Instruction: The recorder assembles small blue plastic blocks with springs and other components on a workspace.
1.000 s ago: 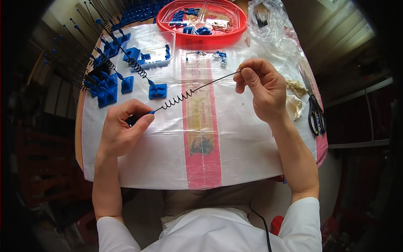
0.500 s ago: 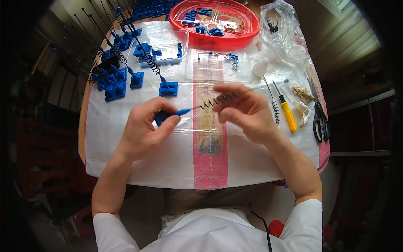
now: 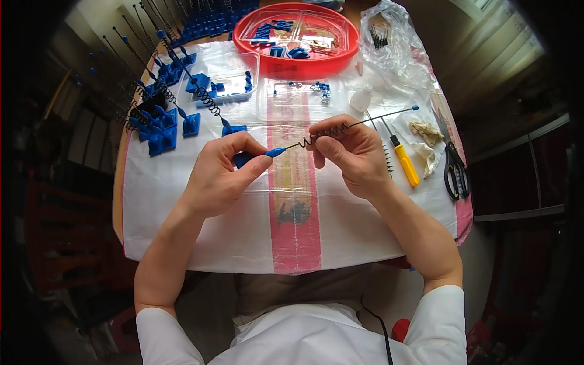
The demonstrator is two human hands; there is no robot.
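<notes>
Black coiled wire [image 3: 336, 130]: right hand [image 3: 357, 155] in closed grip on its turns, left hand [image 3: 224, 171] pinching the blue piece [image 3: 277, 152]; uneven pull, I'd judge, could bend the wire.

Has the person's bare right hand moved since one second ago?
Yes: the bare right hand has moved left, closer to the long, straight pink stripe of the white woven table cover.

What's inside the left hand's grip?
The left hand holds a blue part. Its pointed tip, meeting the black coiled wire, sticks out, and some of its body shows between thumb and forefinger. The hand covers the rest.
</notes>
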